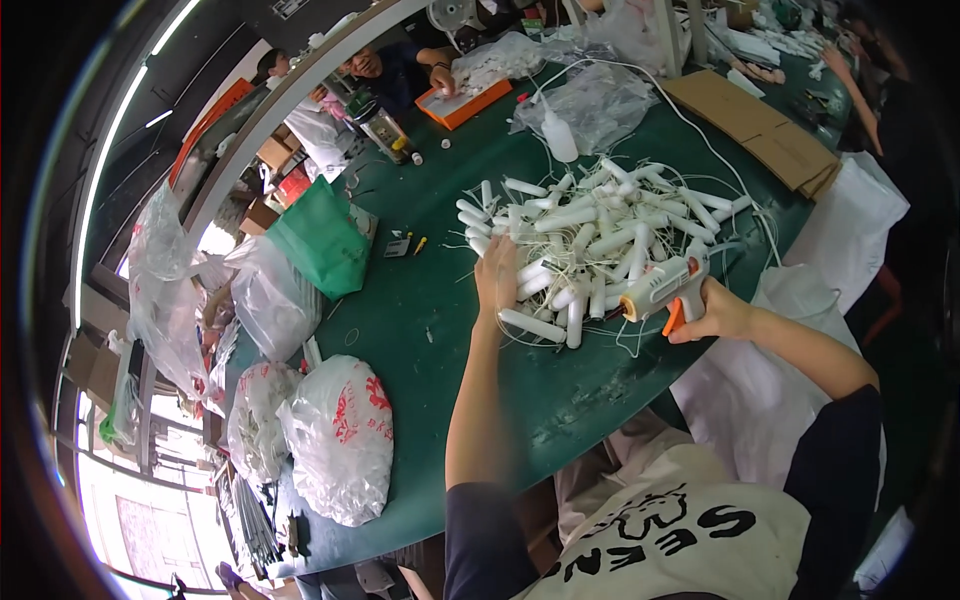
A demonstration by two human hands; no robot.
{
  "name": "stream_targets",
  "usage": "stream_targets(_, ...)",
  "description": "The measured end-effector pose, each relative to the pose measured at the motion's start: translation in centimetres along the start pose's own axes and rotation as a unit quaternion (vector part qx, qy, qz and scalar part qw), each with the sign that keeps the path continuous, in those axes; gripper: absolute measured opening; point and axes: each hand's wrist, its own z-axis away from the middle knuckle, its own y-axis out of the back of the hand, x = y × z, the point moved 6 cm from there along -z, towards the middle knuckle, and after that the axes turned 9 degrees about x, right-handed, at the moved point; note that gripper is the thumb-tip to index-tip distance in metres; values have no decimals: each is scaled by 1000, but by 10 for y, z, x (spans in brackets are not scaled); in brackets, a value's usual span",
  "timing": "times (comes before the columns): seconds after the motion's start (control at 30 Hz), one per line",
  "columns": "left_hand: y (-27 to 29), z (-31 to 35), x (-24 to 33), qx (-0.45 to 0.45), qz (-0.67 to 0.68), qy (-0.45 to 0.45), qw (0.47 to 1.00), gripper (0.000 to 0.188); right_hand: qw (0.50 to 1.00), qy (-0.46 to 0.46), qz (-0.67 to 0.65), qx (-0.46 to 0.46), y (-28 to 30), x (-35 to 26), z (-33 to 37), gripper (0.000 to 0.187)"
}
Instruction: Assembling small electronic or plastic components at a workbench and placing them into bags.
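Note:
On the green table lies a heap of white tubes [590,218] with thin pale wires tangled among them. My left hand [497,280] touches the heap's left edge. Its fingertips merge with the white tubes there, so I cannot make out whether it grips one. My right hand [722,312] is closed around the handle of a white hot glue gun [662,287] with an orange trigger. The gun's nozzle points left, over the heap's near right side. A white cable runs from behind the heap down its right side.
A white squeeze bottle [559,136] stands behind the heap, near clear plastic bags [600,100]. Flat cardboard [755,125] lies at the far right. Stuffed plastic bags [340,440] and a green bag [322,240] are leftward. Across the table a person reaches into an orange box [465,108].

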Motion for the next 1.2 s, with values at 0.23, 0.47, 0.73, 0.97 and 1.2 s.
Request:
stream_targets(0.23, -17, 9, 5, 0, -76, -41, 996, 40, 997, -10, -58, 44, 19, -3, -3, 38)
stream_targets(0.47, -27, 18, 40, 32, -87, -4, 996, 42, 994, 3, -59, 93, 46, 2, -6, 43)
stream_targets(0.73, -34, 22, 53, 62, -135, -79, 986, 32, 990, -13, -76, 120, 58, 3, -4, 41)
stream_targets(0.97, -34, 21, 50, 58, -127, -72, 988, 32, 992, -9, -43, 121, 58, 5, 0, 43)
stream_targets(1.2, -35, 21, 51, 41, -125, -71, 989, 34, 991, -17, -34, 130, 62, 8, 4, 44)
